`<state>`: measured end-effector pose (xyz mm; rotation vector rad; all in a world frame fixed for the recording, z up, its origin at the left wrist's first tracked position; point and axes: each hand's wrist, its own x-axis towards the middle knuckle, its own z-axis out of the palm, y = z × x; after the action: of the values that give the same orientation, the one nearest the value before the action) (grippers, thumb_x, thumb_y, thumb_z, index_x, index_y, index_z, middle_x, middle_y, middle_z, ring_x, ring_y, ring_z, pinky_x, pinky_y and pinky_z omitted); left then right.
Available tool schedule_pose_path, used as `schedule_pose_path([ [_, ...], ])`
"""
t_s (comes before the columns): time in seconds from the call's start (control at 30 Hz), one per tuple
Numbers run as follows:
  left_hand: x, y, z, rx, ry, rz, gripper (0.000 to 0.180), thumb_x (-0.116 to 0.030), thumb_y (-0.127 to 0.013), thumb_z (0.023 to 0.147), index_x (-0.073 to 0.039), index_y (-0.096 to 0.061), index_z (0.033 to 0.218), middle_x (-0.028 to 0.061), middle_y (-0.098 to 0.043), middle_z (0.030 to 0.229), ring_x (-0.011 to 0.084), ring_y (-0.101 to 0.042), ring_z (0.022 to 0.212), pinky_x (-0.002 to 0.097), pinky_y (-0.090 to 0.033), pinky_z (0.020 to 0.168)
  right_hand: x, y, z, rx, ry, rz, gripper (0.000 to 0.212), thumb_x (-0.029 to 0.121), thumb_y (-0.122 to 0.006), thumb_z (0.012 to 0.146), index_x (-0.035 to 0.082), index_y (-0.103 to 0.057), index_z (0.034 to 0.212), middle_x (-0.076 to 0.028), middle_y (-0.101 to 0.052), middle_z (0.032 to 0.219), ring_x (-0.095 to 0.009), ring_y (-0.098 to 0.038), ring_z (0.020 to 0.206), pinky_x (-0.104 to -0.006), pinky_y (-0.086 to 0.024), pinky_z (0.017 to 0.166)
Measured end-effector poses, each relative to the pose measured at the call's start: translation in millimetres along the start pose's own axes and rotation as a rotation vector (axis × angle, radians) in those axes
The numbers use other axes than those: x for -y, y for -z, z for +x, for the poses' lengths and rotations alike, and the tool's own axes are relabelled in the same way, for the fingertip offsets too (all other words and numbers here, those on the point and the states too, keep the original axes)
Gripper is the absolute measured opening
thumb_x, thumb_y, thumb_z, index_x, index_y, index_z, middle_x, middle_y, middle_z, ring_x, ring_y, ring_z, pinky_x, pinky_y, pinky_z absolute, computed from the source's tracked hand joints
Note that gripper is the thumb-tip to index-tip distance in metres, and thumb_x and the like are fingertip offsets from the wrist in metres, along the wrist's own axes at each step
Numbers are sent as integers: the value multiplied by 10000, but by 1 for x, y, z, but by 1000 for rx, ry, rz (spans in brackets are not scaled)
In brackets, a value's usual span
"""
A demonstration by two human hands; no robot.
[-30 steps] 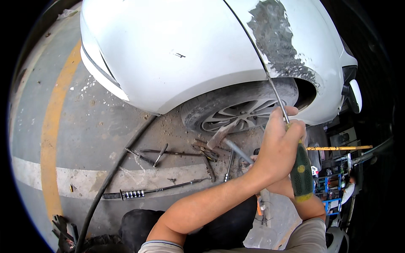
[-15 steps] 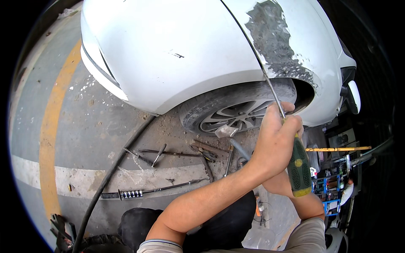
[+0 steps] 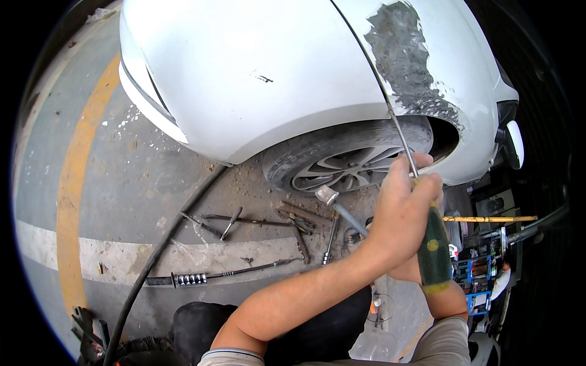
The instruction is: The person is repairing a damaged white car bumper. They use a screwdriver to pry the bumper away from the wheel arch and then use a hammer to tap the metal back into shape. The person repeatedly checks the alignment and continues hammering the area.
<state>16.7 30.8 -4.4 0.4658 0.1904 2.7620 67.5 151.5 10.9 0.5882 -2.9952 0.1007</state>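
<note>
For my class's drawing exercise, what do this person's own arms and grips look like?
The left sleeve and right sleeve are short and greyish, the left with a thin dark line near its hem. Left forearm and right forearm are bare. The left grip is gloveless, as is the right grip where visible.

Your green-handled screwdriver slants, metal shaft pointing away. Your grey-handled hammer tilts to its left.

Yellow floor stripe, black hose
</note>
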Motion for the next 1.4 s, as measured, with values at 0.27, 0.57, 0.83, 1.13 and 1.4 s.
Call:
schedule_pose_path([
  [0.27, -8, -9, -12, -95, 62, 94, 546, -293, -524, 977, 42, -334, 1365, 49, -521, 786, 148, -580, 519, 254, -456, 470, -5, 7, -3, 122, -67, 122, 489, 321, -584, 891, -9, -504, 1243, -197, -623, 1063, -281, -623, 968, -382, -480, 826],
  [0.57, -8, -20, -39, -18, 52, 539, 481, -220, -517, 992, 37, -343, 1359, 27, -519, 709, 108, -563, 542, 242, -441, 506, -17, -32, 0, 396, -237, 431, 483, 325, -576, 899, -10, -509, 1240, -198, -633, 1057, -278, -634, 960, -380, -485, 821],
  [0.83, -14, 21, -35, -21, 44, 1070, 234, -191, -505, 993, 31, -537, 1056, 76, -529, 620, 135, -548, 556, 296, -444, 515, -30, -111, -8, 495, -365, 669, 478, 329, -568, 905, -11, -514, 1238, -200, -643, 1051, -275, -643, 953, -379, -489, 818],
  [1.13, 5, 119, -10, -121, -352, 1535, 219, -133, -540, 945, 38, -487, 818, 236, -509, 728, 437, -513, 688, 454, -417, 617, -34, -245, -35, 496, -436, 842, 377, 331, -603, 886, -37, -595, 968, -200, -648, 815, -315, -638, 761, -408, -475, 702],
  [1.4, 24, 157, 14, -209, -301, 1610, 383, -268, -453, 1023, 6, -479, 756, 85, -461, 556, 132, -460, 533, 333, -395, 514, -45, -244, -37, 710, -296, 801, 350, 324, -622, 877, -10, -615, 983, -198, -664, 847, -350, -645, 808, -422, -480, 729],
])
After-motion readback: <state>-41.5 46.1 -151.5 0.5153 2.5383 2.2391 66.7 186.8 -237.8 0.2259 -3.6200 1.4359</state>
